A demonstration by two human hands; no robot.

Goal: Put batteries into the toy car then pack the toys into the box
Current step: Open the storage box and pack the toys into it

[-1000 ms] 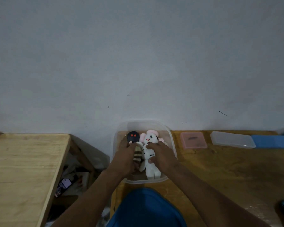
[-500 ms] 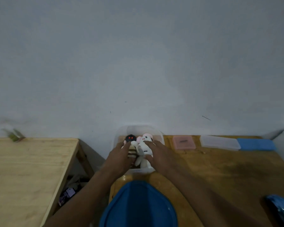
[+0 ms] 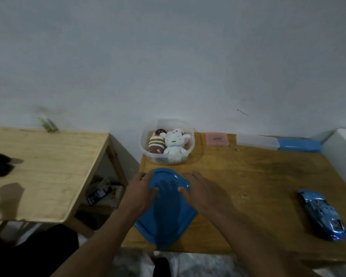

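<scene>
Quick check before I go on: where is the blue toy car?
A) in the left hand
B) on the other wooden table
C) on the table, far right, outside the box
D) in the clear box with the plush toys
C: the blue toy car lies on the table at its right side, well apart from the clear box, while the left hand and the right hand hold the blue lid.

Glossy blue plastic lid [image 3: 166, 212], clear plastic box [image 3: 190, 147], matt wooden table [image 3: 248, 188].
</scene>
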